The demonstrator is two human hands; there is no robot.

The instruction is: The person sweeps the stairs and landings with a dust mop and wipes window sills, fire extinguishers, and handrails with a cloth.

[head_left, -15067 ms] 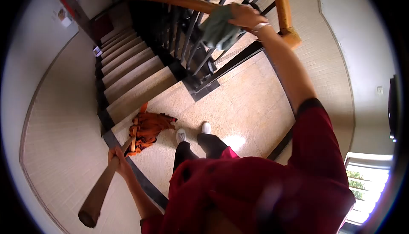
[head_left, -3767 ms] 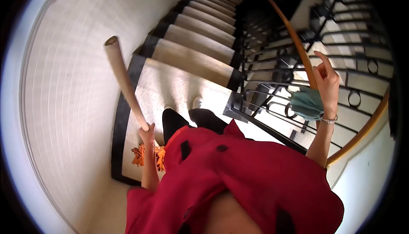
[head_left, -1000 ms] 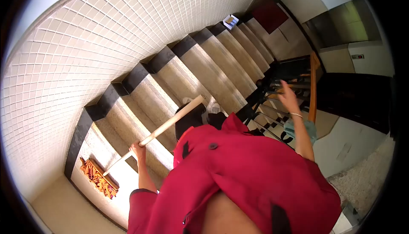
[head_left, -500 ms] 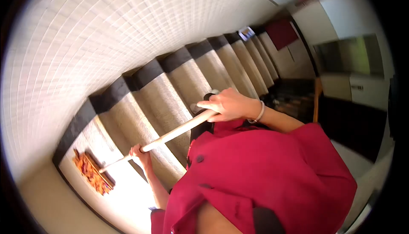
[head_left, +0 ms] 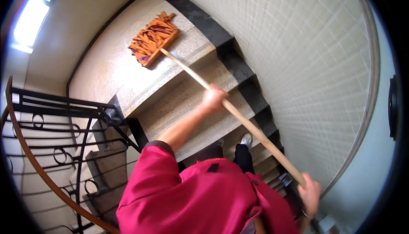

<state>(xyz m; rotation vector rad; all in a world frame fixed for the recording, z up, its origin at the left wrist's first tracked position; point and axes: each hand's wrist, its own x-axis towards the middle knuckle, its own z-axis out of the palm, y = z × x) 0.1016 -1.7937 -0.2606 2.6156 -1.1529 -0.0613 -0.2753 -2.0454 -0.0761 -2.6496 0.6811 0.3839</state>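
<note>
My left hand (head_left: pixel 214 99) is closed around the middle of the wooden handle of a mop (head_left: pixel 251 128). Farther back, my right hand (head_left: pixel 311 193) grips the same handle near its end, by the tiled wall. Orange cloth strips with dark purple patches make up the mop head (head_left: pixel 151 38), fixed to a wooden bar. It lies flat on the speckled landing (head_left: pixel 102 70) above the steps. The handle slants from there down to the right.
Speckled stairs (head_left: pixel 187 95) with dark side edges descend beneath me, with a shoe (head_left: pixel 246 139) on one step. To the left runs a black metal railing (head_left: pixel 81 127) with a brown handrail (head_left: pixel 51 183). A white tiled wall (head_left: pixel 298 55) rises on the right. A bright window (head_left: pixel 32 23) is at upper left.
The view has swung round, so the landing and mop head now appear at the top and the railing at left. Both hands still hold the handle; my right fingers, partly extended before, are now wrapped.
</note>
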